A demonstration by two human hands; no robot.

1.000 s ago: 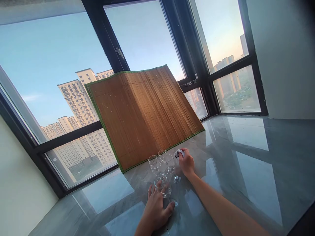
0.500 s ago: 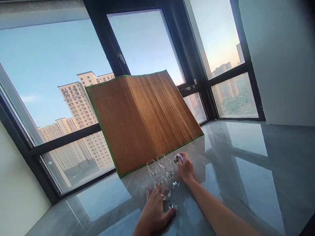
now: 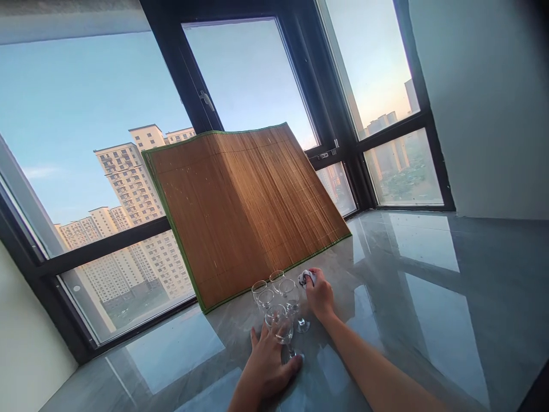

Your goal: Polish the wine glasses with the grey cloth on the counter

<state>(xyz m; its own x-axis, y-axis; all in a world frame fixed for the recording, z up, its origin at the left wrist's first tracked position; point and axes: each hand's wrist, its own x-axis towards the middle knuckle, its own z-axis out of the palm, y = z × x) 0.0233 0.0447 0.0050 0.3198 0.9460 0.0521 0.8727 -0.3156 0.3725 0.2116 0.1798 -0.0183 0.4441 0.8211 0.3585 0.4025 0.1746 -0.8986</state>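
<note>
Several clear stemmed wine glasses stand close together on the glossy grey countertop. My left hand [image 3: 269, 361] is at the foot of the nearest wine glass [image 3: 278, 325]. Its thumb lies against the foot, and its forefinger sticks out to the left; the other fingers are partly hidden behind the bowl. Beyond the glasses on the right, my right hand [image 3: 319, 293] is closed around a small crumpled white cloth [image 3: 306, 278] with dark marks. That hand rests beside the rear right wine glass [image 3: 289, 294], apart from it.
Behind the glasses a brown bamboo mat [image 3: 253, 212] with green edging stands upright, leaning by the window. Dark window frames [image 3: 364, 166] surround the glossy grey countertop [image 3: 407, 320], which carries bright reflections. A pale wall [image 3: 493, 126] rises on the right.
The nearest glass and my left hand have shifted slightly forward, its foot now more covered by the thumb. My right hand stays on the cloth. The whole view has drifted a little.
</note>
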